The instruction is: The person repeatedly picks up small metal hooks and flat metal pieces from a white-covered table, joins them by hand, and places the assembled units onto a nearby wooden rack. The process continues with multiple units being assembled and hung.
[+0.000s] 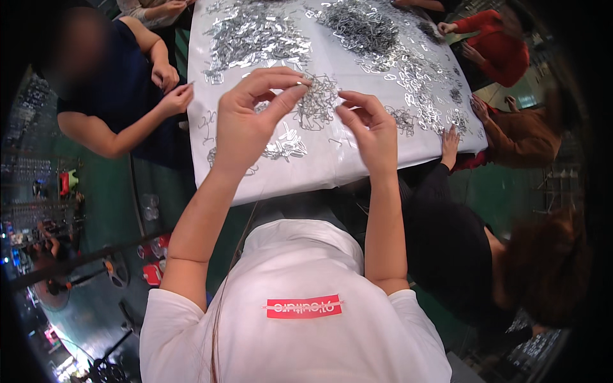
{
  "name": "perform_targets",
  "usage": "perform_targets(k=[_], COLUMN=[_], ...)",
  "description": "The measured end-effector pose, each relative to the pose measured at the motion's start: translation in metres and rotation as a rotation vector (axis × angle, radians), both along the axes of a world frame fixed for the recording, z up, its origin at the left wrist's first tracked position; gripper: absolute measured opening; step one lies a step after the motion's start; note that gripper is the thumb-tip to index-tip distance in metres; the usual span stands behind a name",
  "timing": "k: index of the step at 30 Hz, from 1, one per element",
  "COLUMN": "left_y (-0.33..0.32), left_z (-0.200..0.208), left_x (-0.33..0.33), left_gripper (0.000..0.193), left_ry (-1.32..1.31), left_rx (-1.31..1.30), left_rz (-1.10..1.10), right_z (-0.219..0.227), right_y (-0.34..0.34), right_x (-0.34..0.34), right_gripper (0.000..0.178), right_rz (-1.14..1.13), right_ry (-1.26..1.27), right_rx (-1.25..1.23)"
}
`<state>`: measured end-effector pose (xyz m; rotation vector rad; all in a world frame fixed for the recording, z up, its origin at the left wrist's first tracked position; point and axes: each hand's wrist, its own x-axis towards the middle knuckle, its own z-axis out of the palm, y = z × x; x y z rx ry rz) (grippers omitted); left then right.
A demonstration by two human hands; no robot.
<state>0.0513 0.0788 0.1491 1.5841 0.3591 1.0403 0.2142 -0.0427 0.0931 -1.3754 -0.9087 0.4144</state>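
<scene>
Both my hands are raised over the near part of a white-covered table. My left hand [252, 118] is closed in a pinch, thumb against the fingers; whatever sits between the tips is too small to name. To its right my right hand [373, 131] also pinches, and any piece in it cannot be made out. Between and behind the fingertips lies a tangled pile of thin bent wire pieces [317, 105]. Below my left fingers is a small heap of shiny flat metal loops [287, 145]. A few loose wire hooks [209, 124] lie left of my left wrist.
On the white table [319, 175] a large heap of metal loops [258, 38] spreads far left, another heap [357, 29] far right. Small metal pieces [418, 86] scatter along the right. A person in dark clothes [115, 83] works at left; several others stand along the right side.
</scene>
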Motion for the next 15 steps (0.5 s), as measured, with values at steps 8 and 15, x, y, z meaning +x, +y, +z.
perform_targets(k=[8, 15], left_y=[-0.042, -0.084], left_z=[0.006, -0.015], left_x=[-0.009, -0.048], left_gripper=[0.014, 0.014], left_ry=[0.108, 0.210], left_rx=[-0.067, -0.128], left_rz=[0.115, 0.030], right_z=[-0.175, -0.208], right_y=[-0.001, 0.012], right_x=[0.082, 0.069], right_gripper=[0.019, 0.014], right_rz=[-0.080, 0.026], right_ry=[-0.429, -0.779], right_rx=[-0.922, -1.031])
